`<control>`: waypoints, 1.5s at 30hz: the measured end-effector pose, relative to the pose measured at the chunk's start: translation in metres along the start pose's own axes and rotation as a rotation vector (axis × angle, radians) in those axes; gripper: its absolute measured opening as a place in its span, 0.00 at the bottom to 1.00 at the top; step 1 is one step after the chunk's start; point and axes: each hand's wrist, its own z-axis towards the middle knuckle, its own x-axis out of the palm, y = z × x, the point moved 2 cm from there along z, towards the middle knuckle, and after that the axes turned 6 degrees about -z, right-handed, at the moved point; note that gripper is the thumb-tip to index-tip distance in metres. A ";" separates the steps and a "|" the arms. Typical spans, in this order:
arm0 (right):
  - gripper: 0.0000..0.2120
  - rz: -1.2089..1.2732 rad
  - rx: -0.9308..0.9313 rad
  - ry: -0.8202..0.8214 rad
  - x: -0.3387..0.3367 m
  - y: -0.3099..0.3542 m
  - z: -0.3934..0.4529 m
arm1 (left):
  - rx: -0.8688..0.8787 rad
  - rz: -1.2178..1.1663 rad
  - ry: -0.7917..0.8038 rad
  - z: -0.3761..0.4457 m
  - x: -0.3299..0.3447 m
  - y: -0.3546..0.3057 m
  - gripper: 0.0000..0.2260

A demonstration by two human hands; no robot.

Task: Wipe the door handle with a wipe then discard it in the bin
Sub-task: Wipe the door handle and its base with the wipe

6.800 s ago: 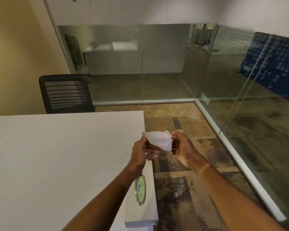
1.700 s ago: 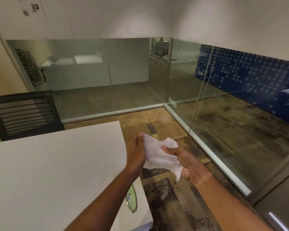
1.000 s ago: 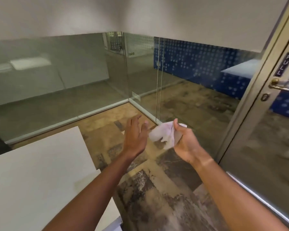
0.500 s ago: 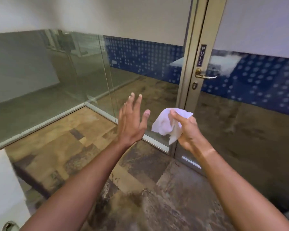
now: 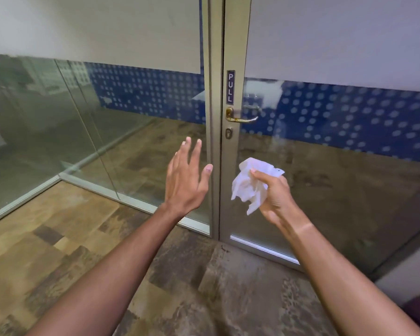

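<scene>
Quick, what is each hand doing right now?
Left hand: open, fingers spread, holding nothing.
Right hand: closed on a crumpled white wipe.

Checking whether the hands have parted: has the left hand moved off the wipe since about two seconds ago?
Yes. The left hand now hangs open, left of the door frame, apart from the wipe in the right hand.
</scene>
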 end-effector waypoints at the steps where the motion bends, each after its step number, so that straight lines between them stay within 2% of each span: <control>1: 0.14 -0.028 -0.002 -0.023 -0.006 -0.001 0.011 | 0.014 -0.005 0.006 0.012 0.009 0.005 0.28; 5: 0.15 -0.088 -0.024 -0.098 -0.024 -0.008 0.059 | 0.061 -0.016 0.025 0.065 0.041 0.039 0.29; 10: 0.15 -0.089 -0.006 -0.308 -0.039 -0.018 0.128 | 0.124 -0.010 0.072 0.132 0.074 0.084 0.30; 12: 0.17 -0.174 0.002 -0.354 -0.041 -0.022 0.156 | 0.163 0.011 0.086 0.160 0.088 0.103 0.30; 16: 0.13 -0.389 0.078 -0.506 -0.054 -0.033 0.199 | 0.201 0.011 0.118 0.205 0.120 0.126 0.30; 19: 0.10 -0.554 0.030 -0.474 -0.058 -0.026 0.227 | 0.225 -0.013 0.128 0.236 0.142 0.137 0.31; 25: 0.17 -0.878 -0.105 -0.514 -0.071 -0.010 0.286 | 0.280 -0.043 0.119 0.294 0.183 0.146 0.33; 27: 0.23 -1.052 -0.151 -0.483 -0.073 -0.008 0.306 | 0.297 -0.050 0.098 0.308 0.195 0.148 0.34; 29: 0.24 -1.204 -0.207 -0.433 -0.077 -0.008 0.330 | 0.313 -0.049 0.078 0.323 0.207 0.151 0.36; 33: 0.13 -1.400 -0.313 -0.311 -0.075 -0.012 0.371 | 0.387 -0.037 0.006 0.351 0.226 0.156 0.38; 36: 0.07 -1.586 -0.274 -0.193 -0.073 -0.022 0.393 | 0.442 -0.032 -0.051 0.362 0.235 0.159 0.36; 39: 0.10 -1.766 -0.213 -0.129 -0.072 -0.035 0.411 | 0.495 -0.039 -0.093 0.373 0.244 0.164 0.33; 41: 0.11 -1.800 -0.151 -0.079 -0.068 -0.043 0.418 | 0.526 -0.028 -0.106 0.379 0.249 0.168 0.33; 45: 0.14 -1.762 -0.036 -0.038 -0.057 -0.053 0.424 | 0.597 -0.115 -0.106 0.389 0.260 0.176 0.43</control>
